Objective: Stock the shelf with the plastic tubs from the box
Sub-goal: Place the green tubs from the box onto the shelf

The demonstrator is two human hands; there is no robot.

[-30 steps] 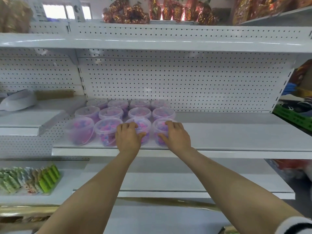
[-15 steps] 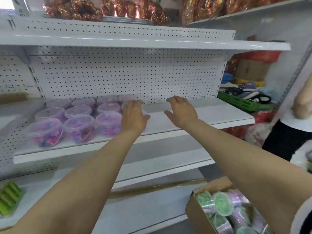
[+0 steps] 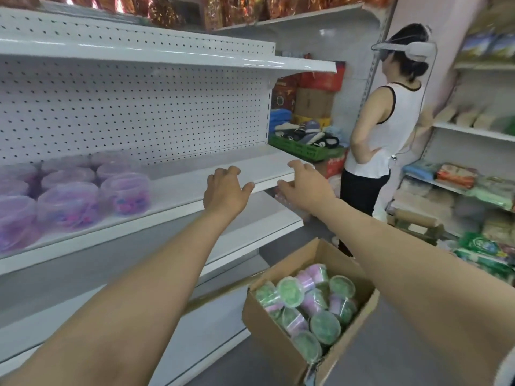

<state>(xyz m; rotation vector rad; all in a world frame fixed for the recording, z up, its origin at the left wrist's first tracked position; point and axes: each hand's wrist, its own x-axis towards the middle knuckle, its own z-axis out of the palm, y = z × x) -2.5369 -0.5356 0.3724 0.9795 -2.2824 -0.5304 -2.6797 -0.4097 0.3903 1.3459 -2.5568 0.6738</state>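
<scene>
Left grip [image 3: 226,190], right grip [image 3: 305,188] and forearms [image 3: 167,277] bare; white sleeve edge [image 3: 509,370] at right.

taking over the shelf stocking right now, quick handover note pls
Left hand: empty, fingers loosely curled, in front of the shelf edge.
Right hand: empty too, just to its right.
Done: purple tubs stand in rows at the shelf's left end.
Left: the cardboard box on the floor holds many green and purple tubs; they likely go to the right of the rows.
</scene>
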